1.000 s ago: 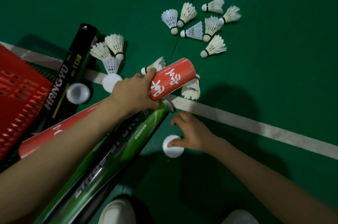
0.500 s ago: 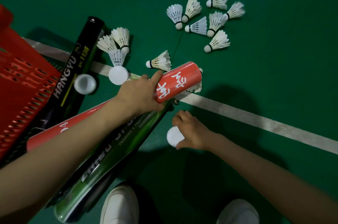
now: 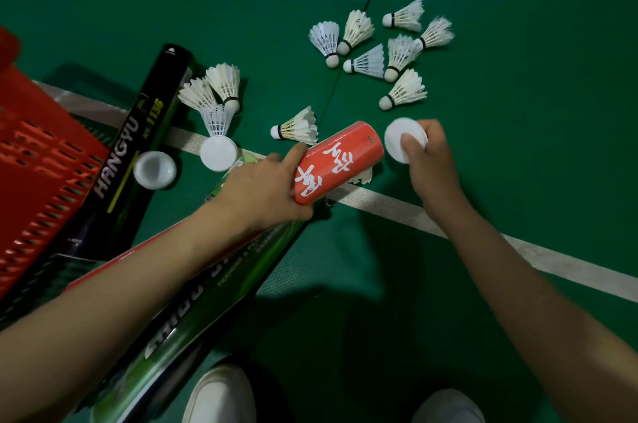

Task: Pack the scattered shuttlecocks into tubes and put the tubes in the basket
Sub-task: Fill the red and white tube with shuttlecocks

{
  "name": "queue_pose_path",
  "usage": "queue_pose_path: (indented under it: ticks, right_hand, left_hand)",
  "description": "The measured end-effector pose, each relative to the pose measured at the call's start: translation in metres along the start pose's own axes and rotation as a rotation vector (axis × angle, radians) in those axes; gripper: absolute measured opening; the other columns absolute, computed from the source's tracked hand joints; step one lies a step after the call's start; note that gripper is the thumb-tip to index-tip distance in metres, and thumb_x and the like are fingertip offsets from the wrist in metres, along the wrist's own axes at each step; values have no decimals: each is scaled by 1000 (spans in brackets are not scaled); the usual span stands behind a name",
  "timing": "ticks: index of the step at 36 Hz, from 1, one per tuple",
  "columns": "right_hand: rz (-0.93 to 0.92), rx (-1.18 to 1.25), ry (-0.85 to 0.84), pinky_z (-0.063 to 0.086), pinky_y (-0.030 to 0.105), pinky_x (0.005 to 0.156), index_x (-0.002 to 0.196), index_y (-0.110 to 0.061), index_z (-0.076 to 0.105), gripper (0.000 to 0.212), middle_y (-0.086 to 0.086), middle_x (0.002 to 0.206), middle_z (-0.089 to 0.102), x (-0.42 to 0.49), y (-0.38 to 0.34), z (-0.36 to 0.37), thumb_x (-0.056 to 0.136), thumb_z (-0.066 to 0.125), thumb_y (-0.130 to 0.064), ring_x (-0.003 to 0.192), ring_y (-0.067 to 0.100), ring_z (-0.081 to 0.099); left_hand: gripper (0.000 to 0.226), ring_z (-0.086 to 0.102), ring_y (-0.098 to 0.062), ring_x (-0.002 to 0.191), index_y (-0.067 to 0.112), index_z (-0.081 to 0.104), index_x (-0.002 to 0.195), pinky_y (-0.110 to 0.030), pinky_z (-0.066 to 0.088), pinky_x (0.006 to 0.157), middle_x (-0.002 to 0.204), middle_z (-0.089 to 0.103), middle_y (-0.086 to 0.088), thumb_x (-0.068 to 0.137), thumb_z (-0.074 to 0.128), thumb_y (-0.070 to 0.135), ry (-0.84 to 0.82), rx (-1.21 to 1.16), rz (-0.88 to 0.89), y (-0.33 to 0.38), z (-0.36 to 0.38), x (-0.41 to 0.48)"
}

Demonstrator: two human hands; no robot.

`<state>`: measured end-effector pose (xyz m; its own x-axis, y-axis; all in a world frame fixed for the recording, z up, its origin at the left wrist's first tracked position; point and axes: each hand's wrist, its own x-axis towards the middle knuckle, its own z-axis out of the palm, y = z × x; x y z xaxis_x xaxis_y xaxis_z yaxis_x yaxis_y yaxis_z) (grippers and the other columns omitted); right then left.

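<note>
My left hand (image 3: pixel 266 189) grips a red tube (image 3: pixel 340 161) with white characters near its far end, which is lifted off the floor. My right hand (image 3: pixel 426 160) pinches a white round cap (image 3: pixel 400 137) just right of that end, not touching it. Several white shuttlecocks (image 3: pixel 379 49) lie scattered on the green floor beyond. One shuttlecock (image 3: pixel 298 127) lies just above the tube and another (image 3: pixel 360 177) peeks from under it. Three more (image 3: pixel 215 94) cluster by a black tube (image 3: pixel 138 146). The red basket (image 3: pixel 38 163) stands at the left.
A green tube (image 3: pixel 193 305) lies under my left forearm. Two white caps (image 3: pixel 218 153) (image 3: pixel 153 169) rest on the floor near the black tube. A white court line (image 3: pixel 407 213) crosses the green floor. My white shoes (image 3: pixel 221 395) show at the bottom edge.
My right hand picked the white cap off the floor and carried it up to the far end of the red tube. My left hand kept its grip on the tube.
</note>
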<state>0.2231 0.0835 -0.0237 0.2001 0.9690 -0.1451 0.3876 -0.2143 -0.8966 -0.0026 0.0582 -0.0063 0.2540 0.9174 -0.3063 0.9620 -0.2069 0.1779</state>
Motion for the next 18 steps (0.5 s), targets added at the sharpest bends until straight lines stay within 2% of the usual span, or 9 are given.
queue_pose_path:
  ticks: [4, 7, 11, 15, 18]
  right_hand:
    - [-74, 20, -90, 43, 16, 66, 116, -19, 50, 20, -7, 93, 56, -6, -12, 9, 100, 39, -17, 80, 5, 53]
    - [-86, 31, -138, 45, 19, 73, 125, -21, 51, 28, -8, 97, 59, -9, -13, 12, 102, 34, -26, 84, -1, 56]
    - [-62, 75, -182, 39, 2, 65, 119, -21, 54, 31, -13, 93, 59, -10, -9, 11, 103, 31, -35, 78, -15, 54]
    - [-76, 165, -174, 44, 8, 70, 118, -19, 55, 27, -10, 98, 64, -10, -11, 12, 96, 50, -34, 84, -7, 59]
    - [-92, 185, -139, 49, 13, 73, 118, -20, 55, 31, -7, 104, 64, -10, -13, 11, 89, 63, -29, 92, 2, 62]
  left_hand:
    - [96, 60, -26, 93, 29, 12, 145, -31, 46, 73, 115, 55, -5, 71, 65, 59, 17, -49, 32, 5, -1, 1]
    - [96, 60, -25, 93, 30, 12, 145, -31, 47, 73, 117, 55, -4, 71, 65, 59, 33, -65, 39, 5, -2, 2]
    - [98, 61, -25, 95, 30, 14, 147, -31, 47, 72, 120, 56, -3, 69, 66, 60, 98, -87, 49, 5, -3, 1]
    - [100, 62, -26, 96, 30, 12, 148, -35, 52, 77, 124, 55, -3, 69, 66, 61, 143, -85, 65, 8, -9, 4]
    - [100, 62, -26, 95, 30, 13, 148, -36, 52, 77, 122, 56, -3, 68, 65, 61, 153, -67, 78, 10, -16, 7]
